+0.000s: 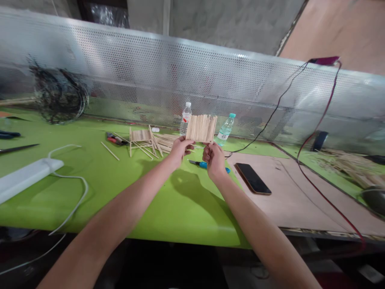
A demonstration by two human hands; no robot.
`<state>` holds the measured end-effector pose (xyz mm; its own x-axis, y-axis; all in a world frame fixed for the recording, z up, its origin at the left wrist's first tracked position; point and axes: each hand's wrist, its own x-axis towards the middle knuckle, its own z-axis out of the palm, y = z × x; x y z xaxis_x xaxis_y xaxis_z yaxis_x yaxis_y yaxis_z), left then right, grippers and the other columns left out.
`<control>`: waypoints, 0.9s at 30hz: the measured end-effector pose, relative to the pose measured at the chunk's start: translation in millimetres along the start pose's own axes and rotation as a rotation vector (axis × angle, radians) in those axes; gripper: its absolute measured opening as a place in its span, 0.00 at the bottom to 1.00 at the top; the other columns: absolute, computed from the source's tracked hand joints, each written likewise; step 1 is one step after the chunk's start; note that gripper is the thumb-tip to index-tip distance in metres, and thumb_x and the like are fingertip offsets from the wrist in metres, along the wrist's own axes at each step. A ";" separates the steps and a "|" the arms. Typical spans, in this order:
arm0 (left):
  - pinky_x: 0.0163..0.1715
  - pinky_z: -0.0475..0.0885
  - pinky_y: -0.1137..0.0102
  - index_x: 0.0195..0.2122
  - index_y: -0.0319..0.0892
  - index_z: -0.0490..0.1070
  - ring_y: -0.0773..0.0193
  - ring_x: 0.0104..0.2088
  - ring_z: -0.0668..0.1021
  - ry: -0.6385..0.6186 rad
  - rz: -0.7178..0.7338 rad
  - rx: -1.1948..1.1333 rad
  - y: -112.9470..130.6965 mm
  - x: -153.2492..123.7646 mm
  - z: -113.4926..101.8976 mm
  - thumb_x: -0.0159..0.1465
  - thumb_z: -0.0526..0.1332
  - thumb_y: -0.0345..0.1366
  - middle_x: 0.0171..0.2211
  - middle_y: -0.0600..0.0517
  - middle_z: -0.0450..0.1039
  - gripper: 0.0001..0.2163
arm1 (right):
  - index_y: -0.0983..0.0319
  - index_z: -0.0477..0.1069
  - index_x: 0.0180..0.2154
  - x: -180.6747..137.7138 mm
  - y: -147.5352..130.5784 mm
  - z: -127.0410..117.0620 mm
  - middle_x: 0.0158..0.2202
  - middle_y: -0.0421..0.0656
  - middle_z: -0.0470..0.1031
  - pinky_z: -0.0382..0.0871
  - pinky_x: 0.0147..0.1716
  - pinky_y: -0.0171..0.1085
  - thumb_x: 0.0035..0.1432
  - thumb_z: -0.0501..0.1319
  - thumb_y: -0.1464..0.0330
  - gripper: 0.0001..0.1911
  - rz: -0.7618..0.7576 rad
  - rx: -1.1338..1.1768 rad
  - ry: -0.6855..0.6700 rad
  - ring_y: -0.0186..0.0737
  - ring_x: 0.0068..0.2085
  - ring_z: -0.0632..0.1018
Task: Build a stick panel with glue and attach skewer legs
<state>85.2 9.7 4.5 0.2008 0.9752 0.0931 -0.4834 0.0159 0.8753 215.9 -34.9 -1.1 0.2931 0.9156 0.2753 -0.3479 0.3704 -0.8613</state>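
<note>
A small panel of wooden sticks [201, 128], laid side by side with an uneven top edge, is held up above the green table. My left hand [181, 151] grips its lower left corner, thumb on the near face. At the lower right corner, my right hand [214, 157] pinches it with curled fingers. Below and behind my right hand lies a blue-handled utility knife [203, 164], partly hidden by the hand. Left of my hands stands a little stick-built frame [140, 136] with a slatted panel, among loose wooden sticks [165, 143].
Two bottles, one clear [185, 120] and one greenish [225, 131], stand behind the panel. Red-handled pliers [116, 139] lie left. A phone [253, 178] rests on the pinkish board [288, 192]. A white power strip [28, 176], scissors [19, 149] and a wire coil [60, 94] are farther left.
</note>
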 end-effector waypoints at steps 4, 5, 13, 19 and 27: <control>0.22 0.62 0.76 0.32 0.41 0.70 0.73 0.24 0.73 0.062 0.017 0.026 -4.9 2.0 -1.1 0.52 0.65 0.33 0.28 0.55 0.74 0.08 | 0.58 0.66 0.32 -2.7 1.1 2.3 0.20 0.31 0.61 0.47 0.17 0.29 0.46 0.64 0.67 0.09 0.039 -0.106 -0.069 0.27 0.19 0.58; 0.22 0.62 0.77 0.32 0.41 0.70 0.73 0.24 0.72 0.072 0.030 0.043 -6.3 2.5 -1.5 0.52 0.64 0.33 0.27 0.55 0.73 0.07 | 0.57 0.67 0.34 -3.2 1.7 3.0 0.21 0.31 0.61 0.47 0.17 0.29 0.46 0.64 0.67 0.11 0.053 -0.137 -0.079 0.27 0.19 0.59; 0.23 0.62 0.77 0.31 0.41 0.70 0.73 0.25 0.71 0.080 0.040 0.107 -12.6 1.7 -2.4 0.54 0.64 0.35 0.29 0.54 0.73 0.06 | 0.58 0.68 0.35 0.6 10.4 0.3 0.21 0.32 0.64 0.51 0.17 0.30 0.51 0.63 0.60 0.12 0.050 -0.329 -0.033 0.28 0.20 0.61; 0.22 0.62 0.76 0.34 0.42 0.67 0.73 0.24 0.71 0.128 0.091 0.058 -5.6 1.0 0.0 0.55 0.64 0.31 0.29 0.55 0.72 0.07 | 0.55 0.67 0.41 7.9 18.2 -6.2 0.28 0.34 0.68 0.61 0.25 0.34 0.48 0.66 0.60 0.17 0.048 -0.399 0.010 0.32 0.26 0.68; 0.28 0.69 0.72 0.39 0.45 0.68 0.67 0.30 0.75 0.091 0.409 0.185 -14.6 -0.5 1.5 0.62 0.67 0.38 0.33 0.52 0.73 0.09 | 0.53 0.62 0.61 -2.6 16.7 -1.0 0.58 0.49 0.70 0.71 0.53 0.51 0.47 0.71 0.48 0.43 0.140 -0.436 -0.234 0.51 0.55 0.75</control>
<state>93.5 8.7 -7.6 -0.0547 0.9085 0.4142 -0.3454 -0.4065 0.8458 210.2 -31.2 -16.7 0.0460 0.9808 0.1895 0.0483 0.1873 -0.9811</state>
